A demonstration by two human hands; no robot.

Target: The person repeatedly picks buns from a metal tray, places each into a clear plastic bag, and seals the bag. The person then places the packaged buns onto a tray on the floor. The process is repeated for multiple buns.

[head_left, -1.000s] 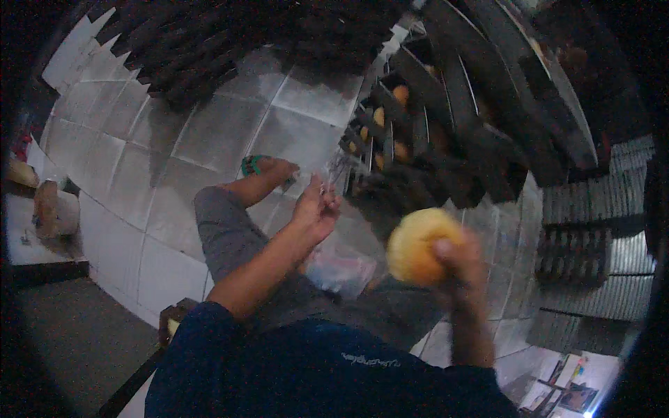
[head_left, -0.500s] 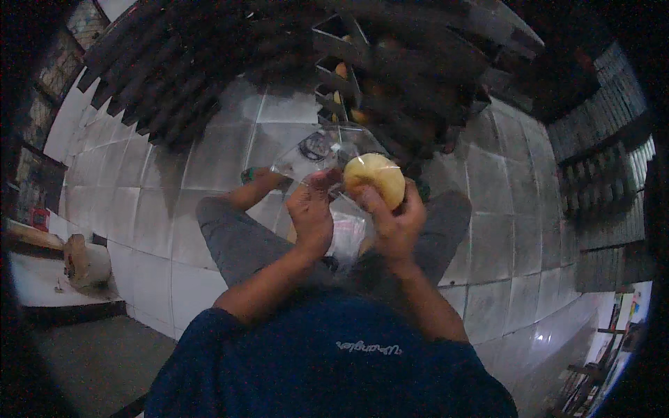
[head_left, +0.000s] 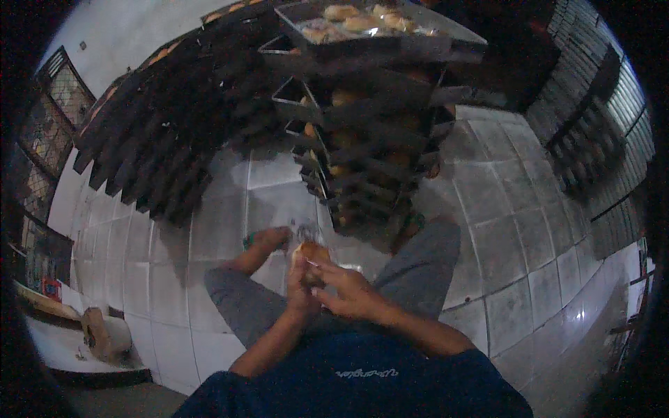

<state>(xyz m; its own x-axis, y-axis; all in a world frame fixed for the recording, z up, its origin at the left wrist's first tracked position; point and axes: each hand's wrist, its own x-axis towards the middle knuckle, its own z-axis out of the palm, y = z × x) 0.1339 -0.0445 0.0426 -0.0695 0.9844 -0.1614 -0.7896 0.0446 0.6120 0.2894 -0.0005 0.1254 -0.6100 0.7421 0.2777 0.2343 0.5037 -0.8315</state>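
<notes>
Looking down from head height at a person seated low, legs bent apart, in grey trousers [head_left: 426, 268] and a dark blue shirt [head_left: 376, 393]. Both hands meet in front of the lap, low and slightly left of centre. Between them is a golden-brown bun [head_left: 312, 251]. The left hand [head_left: 300, 287] has its fingers curled around the bun's left side, its grip closed on it. The right hand [head_left: 347, 287] comes from the right, fingers bent toward the bun's near side; whether its grip is closed on anything cannot be told. Just beyond the bun, a blurred clear bag [head_left: 304, 228] catches the light. Past it, a tall stack of dark trays [head_left: 362, 150] rises from the grey tiled floor [head_left: 491, 191], with more buns visible between the layers. The top tray [head_left: 418, 49] carries several shiny buns [head_left: 362, 22]. To the left stands another dark stack [head_left: 143, 153]. At far left, a roll [head_left: 109, 334] sits on a white ledge; at far right is corrugated metal [head_left: 631, 104].
</notes>
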